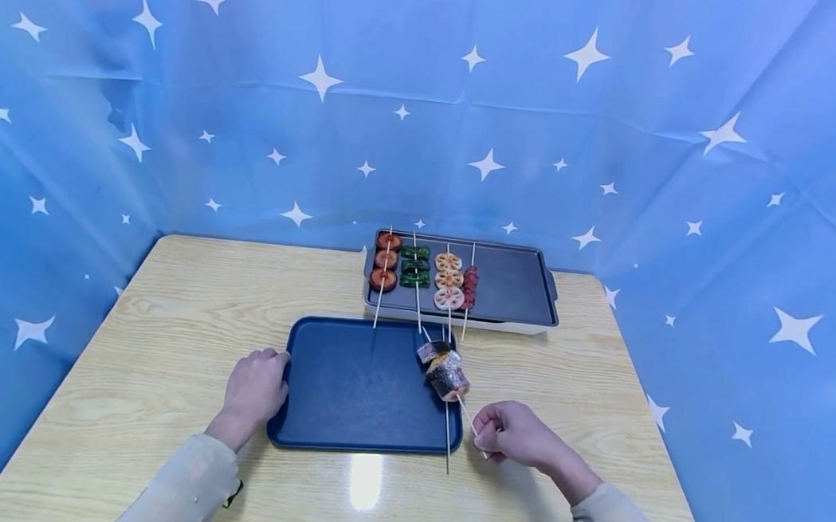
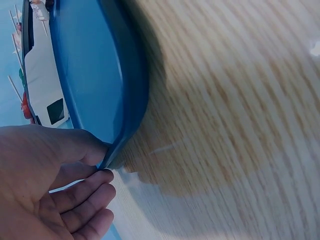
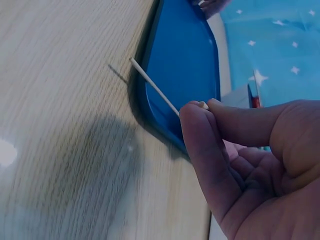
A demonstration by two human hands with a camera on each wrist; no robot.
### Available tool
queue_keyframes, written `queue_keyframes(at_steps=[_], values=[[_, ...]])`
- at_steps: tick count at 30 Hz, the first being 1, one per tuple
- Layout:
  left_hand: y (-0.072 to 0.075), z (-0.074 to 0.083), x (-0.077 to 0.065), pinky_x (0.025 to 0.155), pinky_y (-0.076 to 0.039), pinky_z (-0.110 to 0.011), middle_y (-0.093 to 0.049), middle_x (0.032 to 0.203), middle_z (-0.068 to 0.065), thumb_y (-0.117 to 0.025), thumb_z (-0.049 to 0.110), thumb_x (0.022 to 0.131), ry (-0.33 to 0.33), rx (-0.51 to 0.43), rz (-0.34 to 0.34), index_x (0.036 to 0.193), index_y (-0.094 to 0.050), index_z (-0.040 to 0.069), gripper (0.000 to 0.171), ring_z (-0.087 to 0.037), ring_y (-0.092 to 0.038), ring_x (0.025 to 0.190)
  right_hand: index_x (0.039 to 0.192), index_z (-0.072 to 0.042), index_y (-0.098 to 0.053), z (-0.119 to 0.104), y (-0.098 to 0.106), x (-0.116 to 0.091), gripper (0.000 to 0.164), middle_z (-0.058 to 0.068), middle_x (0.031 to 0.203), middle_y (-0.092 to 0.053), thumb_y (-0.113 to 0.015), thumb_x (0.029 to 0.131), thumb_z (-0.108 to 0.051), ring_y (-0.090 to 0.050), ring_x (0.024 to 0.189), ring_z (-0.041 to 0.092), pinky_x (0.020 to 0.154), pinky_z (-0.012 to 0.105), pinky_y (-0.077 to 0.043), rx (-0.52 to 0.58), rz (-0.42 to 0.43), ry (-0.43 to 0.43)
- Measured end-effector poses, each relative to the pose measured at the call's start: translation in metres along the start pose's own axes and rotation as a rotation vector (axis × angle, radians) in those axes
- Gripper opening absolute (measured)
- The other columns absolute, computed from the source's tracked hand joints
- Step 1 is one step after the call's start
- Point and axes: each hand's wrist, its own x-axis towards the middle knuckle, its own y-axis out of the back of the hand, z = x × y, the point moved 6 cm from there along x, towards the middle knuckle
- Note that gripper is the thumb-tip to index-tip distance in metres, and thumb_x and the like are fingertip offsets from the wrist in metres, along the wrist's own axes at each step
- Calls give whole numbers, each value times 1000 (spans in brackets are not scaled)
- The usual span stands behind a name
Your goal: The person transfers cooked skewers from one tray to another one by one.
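At the left edge of the dark blue tray (image 1: 359,393), my left hand (image 1: 256,383) pinches the rim between thumb and forefinger; its other fingers curl below in the left wrist view. Just past the tray's right edge, my right hand (image 1: 515,433) pinches the stick of a skewer. Chunks with dark silvery skin, looking like fish (image 1: 448,381), are threaded on that skewer over the tray's right side. Beneath them a second skewer's stick (image 1: 447,438) juts over the tray's near edge. The food on this second skewer is mostly hidden.
Behind the tray stands a grill plate (image 1: 513,287). Along its left half lie skewers of mushroom-like caps (image 1: 385,261), green pieces (image 1: 415,267), lotus root slices (image 1: 449,279) and red meat (image 1: 470,288), their sticks overhanging the front. A blue starred curtain (image 1: 399,92) surrounds the wooden table (image 1: 169,341).
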Motion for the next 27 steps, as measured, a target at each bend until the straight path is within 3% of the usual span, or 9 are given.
queue_keyframes(at_steps=[8, 16, 27], values=[[-1, 0, 0, 77, -54, -48, -68, 100, -18, -65, 5, 79, 2, -2, 10, 112, -69, -2, 35, -33, -63, 85, 93, 14, -57, -7, -9, 6, 10, 9, 71, -62, -58, 87, 6, -59, 61, 14, 57, 29, -56, 7, 13, 24], [0, 0, 0, 77, -53, -48, -68, 100, -18, -66, 6, 78, 5, -3, 11, 113, -68, -2, 35, -33, -63, 85, 90, 11, -59, -10, -18, 13, 8, 3, 68, -57, -58, 86, 5, -60, 61, 11, 58, 29, -58, 0, 53, 33], [0, 1, 0, 76, -53, -48, -68, 98, -18, -66, 6, 78, -3, -1, 29, 112, -69, -2, 35, -33, -63, 84, 96, 11, -59, -4, -31, 19, 14, 8, 74, -67, -63, 86, 1, -64, 61, 11, 59, 28, -59, 152, 52, -41]])
